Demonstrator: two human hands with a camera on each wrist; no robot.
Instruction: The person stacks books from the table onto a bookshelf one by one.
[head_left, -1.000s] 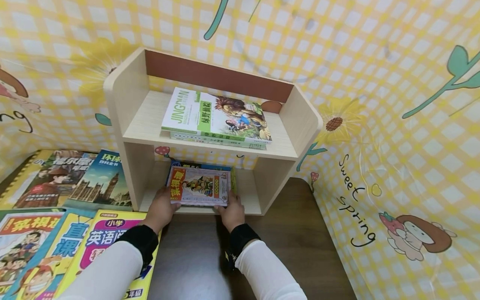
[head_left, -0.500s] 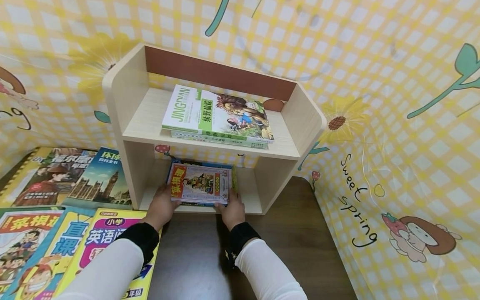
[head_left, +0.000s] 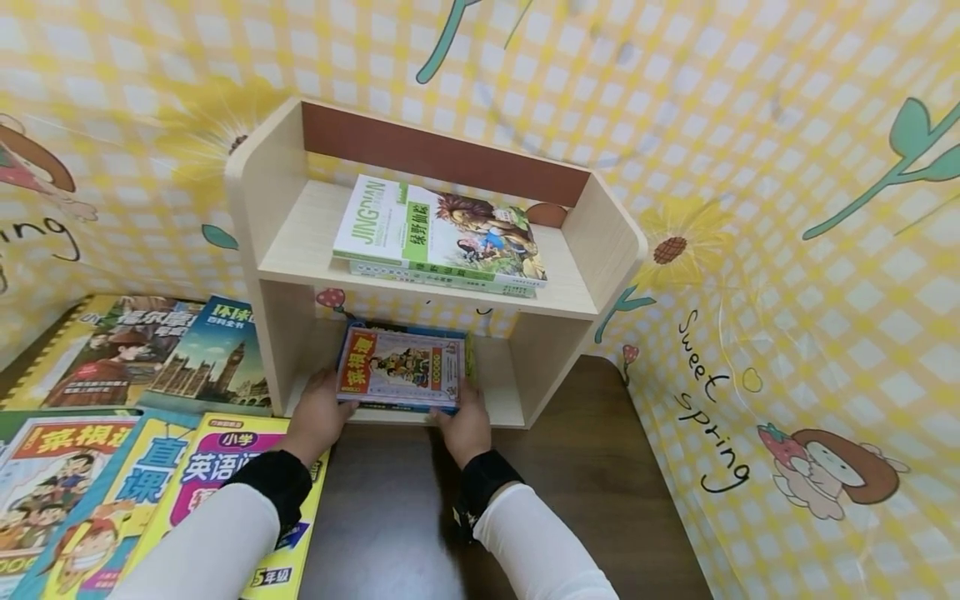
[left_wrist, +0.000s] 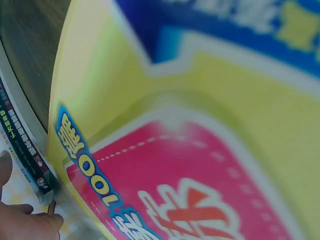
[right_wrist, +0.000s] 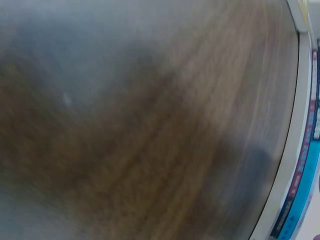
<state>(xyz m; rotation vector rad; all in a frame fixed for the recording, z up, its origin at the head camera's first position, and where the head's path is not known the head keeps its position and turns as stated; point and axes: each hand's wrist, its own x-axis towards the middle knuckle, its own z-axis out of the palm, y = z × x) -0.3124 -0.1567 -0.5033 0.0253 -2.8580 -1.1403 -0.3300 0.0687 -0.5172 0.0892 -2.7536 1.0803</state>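
A small stack of books lies flat on the lower shelf, topped by a red and lilac book (head_left: 401,364) with cartoon figures. At the left end of this stack, my left hand (head_left: 318,417) grips the front corner, thumb along the front and fingers at the side. My right hand (head_left: 465,421) holds the opposite corner in the same way. In the left wrist view, the dark book spines (left_wrist: 22,145) show beside my left hand (left_wrist: 27,222). Stack edges (right_wrist: 300,185) appear at the right of the right wrist view. Fingers behind the corners are partly hidden.
The two-tier wooden shelf (head_left: 442,302) stands on a dark table (head_left: 592,467) against a yellow checked cloth. Its upper tier bears a white and green book (head_left: 442,229) on others. Several books, including a yellow workbook (head_left: 285,546), lie to the left under my left forearm.
Both hands stay at the ends of the stack. More of a blue edge shows under the top book's front right corner. The head view has shifted slightly.
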